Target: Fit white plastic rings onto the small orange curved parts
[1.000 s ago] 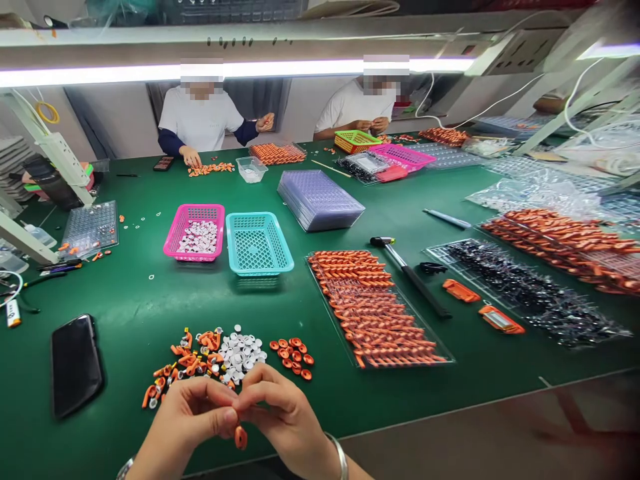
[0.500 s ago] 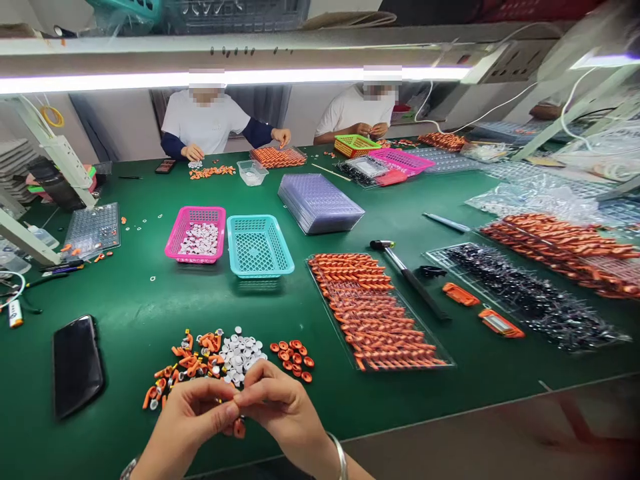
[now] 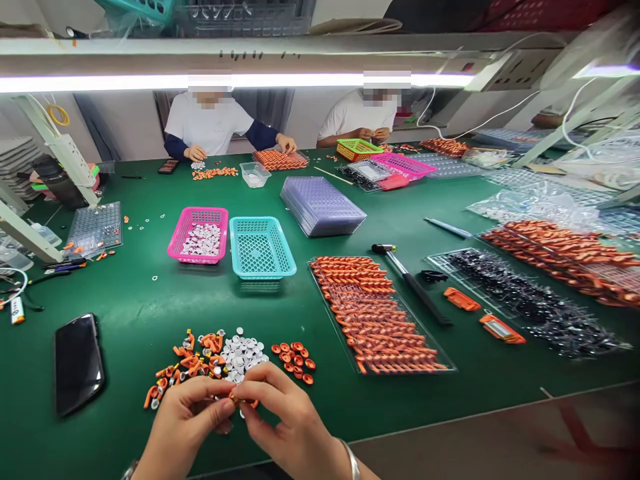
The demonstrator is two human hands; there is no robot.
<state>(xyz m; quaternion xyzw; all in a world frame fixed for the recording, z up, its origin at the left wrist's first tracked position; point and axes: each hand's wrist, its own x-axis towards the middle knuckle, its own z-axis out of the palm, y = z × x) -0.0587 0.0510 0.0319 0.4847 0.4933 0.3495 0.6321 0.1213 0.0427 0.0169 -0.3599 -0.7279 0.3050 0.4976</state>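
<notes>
My left hand (image 3: 193, 417) and my right hand (image 3: 287, 413) meet at the front of the green table, thumbs and fingers pinched on a small orange part (image 3: 235, 397). The fingers cover most of it, so its full shape cannot be made out. Just behind the hands lies a heap of white round caps (image 3: 243, 355). To its left are loose orange stem-like parts (image 3: 190, 363), some with white and yellow ends. Several orange cup-shaped pieces (image 3: 295, 360) lie beyond my right hand.
A black phone (image 3: 79, 365) lies at left. Pink (image 3: 176, 252) and teal (image 3: 263, 275) baskets stand mid-table near stacked clear trays (image 3: 323, 207). Right are a tray of orange parts (image 3: 380, 320), a hammer (image 3: 417, 290) and black parts (image 3: 525, 300). Two co-workers (image 3: 213, 123) sit opposite.
My right hand's fingers have spread slightly around the small part, showing more orange between the fingertips. Both hands stay together in the same place. The view has shifted a little.
</notes>
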